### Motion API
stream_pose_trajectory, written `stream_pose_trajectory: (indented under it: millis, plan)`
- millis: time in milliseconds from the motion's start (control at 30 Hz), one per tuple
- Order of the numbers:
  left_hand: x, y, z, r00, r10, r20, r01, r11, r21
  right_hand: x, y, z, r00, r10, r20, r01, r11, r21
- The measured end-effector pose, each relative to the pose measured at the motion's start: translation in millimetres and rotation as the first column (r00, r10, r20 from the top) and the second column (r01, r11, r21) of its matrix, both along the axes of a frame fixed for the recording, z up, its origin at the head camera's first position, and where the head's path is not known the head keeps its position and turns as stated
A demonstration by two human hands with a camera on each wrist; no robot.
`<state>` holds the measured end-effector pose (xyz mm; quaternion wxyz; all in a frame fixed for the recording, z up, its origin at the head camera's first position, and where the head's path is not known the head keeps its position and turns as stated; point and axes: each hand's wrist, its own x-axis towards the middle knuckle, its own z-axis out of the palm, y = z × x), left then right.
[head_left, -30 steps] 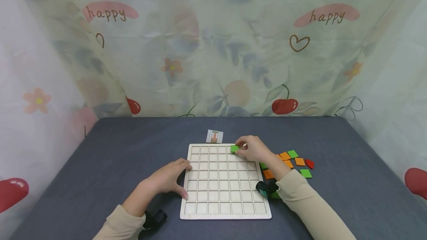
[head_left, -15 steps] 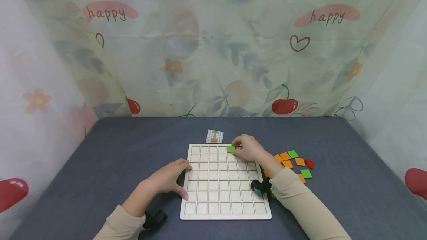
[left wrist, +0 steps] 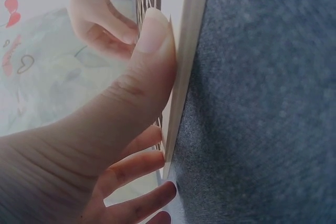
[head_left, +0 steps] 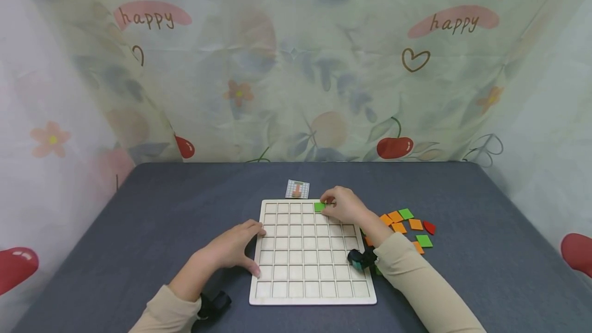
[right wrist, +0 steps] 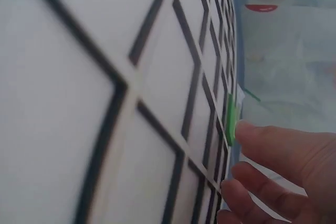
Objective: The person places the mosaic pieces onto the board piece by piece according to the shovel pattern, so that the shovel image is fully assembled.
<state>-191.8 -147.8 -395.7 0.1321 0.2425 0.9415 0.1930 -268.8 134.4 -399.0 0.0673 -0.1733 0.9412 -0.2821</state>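
Note:
A white grid board (head_left: 296,257) lies on the dark table. In its far row, right of the middle, a green square tile (head_left: 319,207) sits at a cell. My right hand (head_left: 344,204) is at that tile, its thumb and finger curled at the right edge; in the right wrist view a fingertip touches the green tile (right wrist: 231,120). Whether the tile lies fully flat is hard to tell. My left hand (head_left: 233,245) rests along the board's left edge, thumb and fingers spread. The left wrist view shows the left thumb (left wrist: 152,40) against the board's rim (left wrist: 184,51).
Right of the board lie several loose tiles: orange ones (head_left: 399,227), green ones (head_left: 424,241) and a red rounded piece (head_left: 429,227). The right forearm hides some of them. A small printed pattern card (head_left: 297,189) lies just beyond the board's far edge.
My right hand has moved slightly left with the green tile, which now sits at a cell one second later. Over the last half second little differs. The left hand has stayed in place.

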Motion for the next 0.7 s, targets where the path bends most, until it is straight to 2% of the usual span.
stream_pose_trajectory:
  millis: [100,300,533,700]
  plan:
    - [-0.1,-0.1,-0.3,1.000,0.003,0.010,-0.004,1.000,0.003,0.9,8.9,2.1,1.000,0.014,0.016,-0.013,0.999,-0.039]
    - [-0.2,-1.7,-1.0,1.000,-0.005,-0.001,0.005,1.000,0.008,4.0,42.1,10.4,0.999,0.023,-0.033,-0.026,0.996,-0.080]
    - [0.1,-1.8,0.1,1.000,0.001,0.014,-0.001,1.000,0.018,10.1,77.4,17.1,0.998,0.066,-0.015,-0.066,0.998,-0.011]
    - [0.4,-1.6,0.2,1.000,0.006,0.017,-0.006,1.000,0.021,14.1,95.5,14.2,0.990,0.131,0.049,-0.132,0.991,0.017]
